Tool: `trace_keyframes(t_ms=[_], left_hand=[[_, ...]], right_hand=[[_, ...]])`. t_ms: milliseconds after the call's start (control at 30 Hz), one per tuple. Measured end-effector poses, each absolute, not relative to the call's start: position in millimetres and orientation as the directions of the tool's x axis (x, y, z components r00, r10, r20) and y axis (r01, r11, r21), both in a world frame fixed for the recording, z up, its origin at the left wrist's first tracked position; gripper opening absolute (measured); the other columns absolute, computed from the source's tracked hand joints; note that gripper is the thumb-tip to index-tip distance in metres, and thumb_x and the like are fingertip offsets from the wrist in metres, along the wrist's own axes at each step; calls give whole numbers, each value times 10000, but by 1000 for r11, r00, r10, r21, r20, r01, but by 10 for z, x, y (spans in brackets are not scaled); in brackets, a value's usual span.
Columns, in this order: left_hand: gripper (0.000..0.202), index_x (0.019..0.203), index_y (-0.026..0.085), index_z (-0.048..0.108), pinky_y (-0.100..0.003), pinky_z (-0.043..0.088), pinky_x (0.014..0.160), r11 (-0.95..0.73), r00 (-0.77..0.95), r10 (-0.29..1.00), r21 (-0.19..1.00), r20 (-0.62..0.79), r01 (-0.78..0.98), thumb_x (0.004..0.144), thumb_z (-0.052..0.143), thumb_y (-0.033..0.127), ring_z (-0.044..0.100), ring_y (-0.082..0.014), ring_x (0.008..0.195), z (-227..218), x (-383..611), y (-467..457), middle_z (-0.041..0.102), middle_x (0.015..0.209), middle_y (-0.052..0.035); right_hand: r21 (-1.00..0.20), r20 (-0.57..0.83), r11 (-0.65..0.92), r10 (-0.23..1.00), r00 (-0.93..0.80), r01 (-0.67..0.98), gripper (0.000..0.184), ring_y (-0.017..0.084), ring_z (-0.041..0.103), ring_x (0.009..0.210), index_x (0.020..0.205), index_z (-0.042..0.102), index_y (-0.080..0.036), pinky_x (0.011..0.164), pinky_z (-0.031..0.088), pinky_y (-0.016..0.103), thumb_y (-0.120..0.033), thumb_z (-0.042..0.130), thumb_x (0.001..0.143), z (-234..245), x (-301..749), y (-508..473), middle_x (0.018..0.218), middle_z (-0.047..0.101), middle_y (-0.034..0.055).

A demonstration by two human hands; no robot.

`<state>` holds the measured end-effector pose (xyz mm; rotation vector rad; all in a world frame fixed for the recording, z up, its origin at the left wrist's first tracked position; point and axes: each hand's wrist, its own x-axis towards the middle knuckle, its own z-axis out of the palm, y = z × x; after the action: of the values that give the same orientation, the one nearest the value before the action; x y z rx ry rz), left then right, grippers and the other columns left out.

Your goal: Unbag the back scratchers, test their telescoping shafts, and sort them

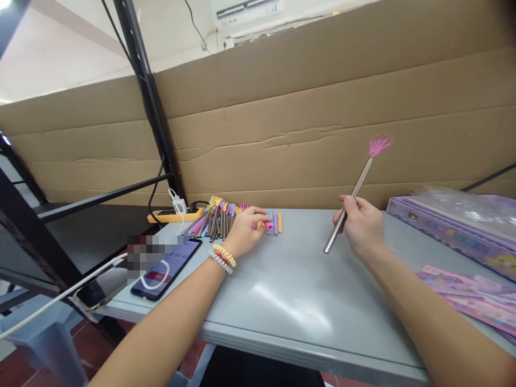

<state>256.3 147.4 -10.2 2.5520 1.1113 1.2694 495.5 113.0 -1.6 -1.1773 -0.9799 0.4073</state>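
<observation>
My right hand is closed around a metal back scratcher with a pink claw head, held tilted with the head up and to the right, above the grey table. My left hand rests on the table with its fingers pinching a pink rubber sleeve at a small row of coloured sleeves. A pile of back scratchers with coloured heads lies just left of that hand.
A phone with a white cable lies at the table's left front. A yellow power strip sits behind it. Purple printed packaging and flat sheets lie at the right. A cardboard wall backs the table.
</observation>
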Motion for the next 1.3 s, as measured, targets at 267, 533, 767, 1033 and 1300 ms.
trace_keyframes(t_ms=[267,533,767,1033,1300], left_hand=[[197,909,220,722,-333,452,947,-712,417,671,375,613,594,761,615,147,610,-167,992,-107,2593,1446,671,1062,-37],[246,923,219,719,-318,449,960,-726,433,655,357,620,587,760,575,104,616,-156,1008,-108,2590,1449,680,1080,-28],[254,918,183,709,-302,456,936,-753,434,628,365,646,548,762,530,91,626,-154,973,-116,2566,1496,704,999,-44],[196,865,193,702,-323,460,930,-734,350,623,368,699,571,774,538,138,613,-162,946,-109,2524,1510,675,994,-54],[107,808,163,680,-301,491,767,-779,324,557,346,765,523,726,610,163,618,-168,802,-174,2506,1597,681,843,-49]], right_hand=[[-799,555,310,710,434,515,332,123,455,445,904,600,-163,439,345,243,-449,444,842,-21,4942,1053,495,533,-2],[-697,610,316,734,299,644,310,119,412,435,867,611,-183,469,325,250,-439,439,831,-72,4917,1073,476,468,-27],[-627,576,294,799,175,721,248,119,405,473,733,585,-193,504,303,254,-419,489,770,-25,4953,1042,496,478,-28],[-505,326,85,940,98,859,176,159,521,603,674,584,-183,561,337,257,-322,503,747,-119,4987,1139,609,594,36],[-348,145,-52,983,108,936,165,197,610,757,838,625,-161,609,365,260,-237,533,725,-279,4910,1169,863,670,107]])
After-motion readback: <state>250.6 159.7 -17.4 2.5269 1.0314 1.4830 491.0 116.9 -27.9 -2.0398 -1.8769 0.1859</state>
